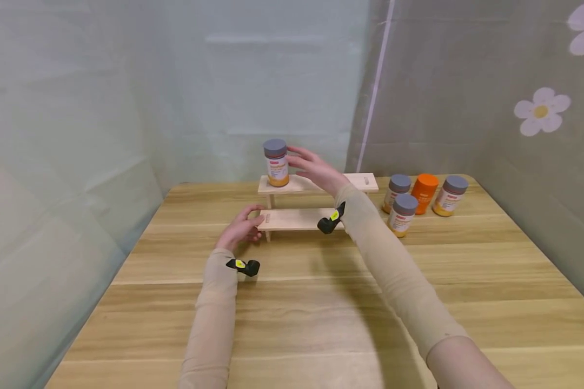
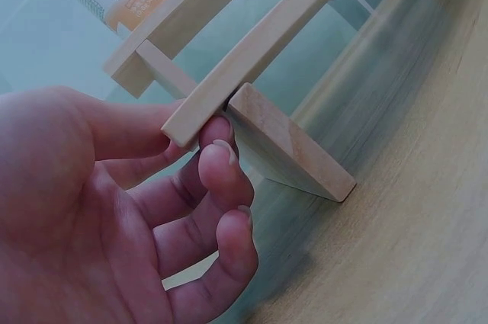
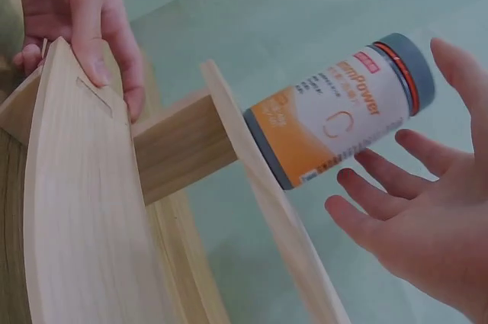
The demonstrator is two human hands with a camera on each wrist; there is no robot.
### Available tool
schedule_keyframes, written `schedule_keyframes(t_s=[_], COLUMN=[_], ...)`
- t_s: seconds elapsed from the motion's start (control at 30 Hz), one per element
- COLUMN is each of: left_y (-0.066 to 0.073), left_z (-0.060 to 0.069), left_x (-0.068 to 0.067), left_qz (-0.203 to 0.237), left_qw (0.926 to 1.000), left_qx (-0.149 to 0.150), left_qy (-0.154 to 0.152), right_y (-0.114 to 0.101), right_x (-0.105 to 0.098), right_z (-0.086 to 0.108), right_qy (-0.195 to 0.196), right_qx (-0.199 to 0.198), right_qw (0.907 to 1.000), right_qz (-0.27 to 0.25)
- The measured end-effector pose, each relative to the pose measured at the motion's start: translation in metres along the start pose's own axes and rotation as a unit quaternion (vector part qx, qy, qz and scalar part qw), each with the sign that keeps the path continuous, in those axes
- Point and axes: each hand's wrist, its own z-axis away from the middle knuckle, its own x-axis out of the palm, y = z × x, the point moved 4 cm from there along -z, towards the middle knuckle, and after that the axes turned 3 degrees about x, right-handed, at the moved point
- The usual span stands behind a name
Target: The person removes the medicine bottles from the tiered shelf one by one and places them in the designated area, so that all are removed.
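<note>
A two-tier wooden rack (image 1: 299,218) stands on the table. On the left end of its upper tier sits an upright supplement bottle (image 1: 277,168) with a grey lid and a white and orange label. My left hand (image 1: 240,229) pinches the left end of the lower tier, thumb above and fingers below, as the left wrist view shows. Beside the bottle, my right hand (image 1: 316,168) has its fingers spread and relaxed. In the right wrist view a gap shows between those fingers and the bottle (image 3: 335,110).
Right of the rack stand more grey-lidded bottles (image 1: 402,216) and an orange bottle (image 1: 425,193), grouped close together. The wood-grain table (image 1: 292,324) extends toward me. Cloth hangings (image 1: 272,81) enclose the back and sides.
</note>
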Motion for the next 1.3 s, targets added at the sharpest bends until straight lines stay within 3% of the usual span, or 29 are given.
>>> schedule_keyframes(t_s=[0.33, 0.6, 1.0, 1.3], left_y=[-0.001, -0.002, 0.000, 0.000], left_z=[-0.002, -0.001, -0.006, -0.008], left_x=[0.000, 0.003, 0.010, 0.007], left_qz=[0.003, 0.004, 0.003, -0.011], left_qw=[1.0000, 1.0000, 0.9999, 0.9999], left_qx=[0.002, 0.002, 0.005, -0.002], left_qy=[-0.003, 0.004, -0.012, -0.007], right_y=[-0.001, -0.005, -0.008, -0.021], right_x=[0.013, 0.020, 0.013, 0.010], right_z=[-0.023, -0.031, -0.025, -0.016], right_qy=[0.018, 0.034, 0.058, 0.077], right_qx=[0.013, 0.023, 0.020, 0.013], right_qw=[0.9997, 0.9988, 0.9972, 0.9960], right_qz=[-0.001, 0.028, 0.042, 0.043])
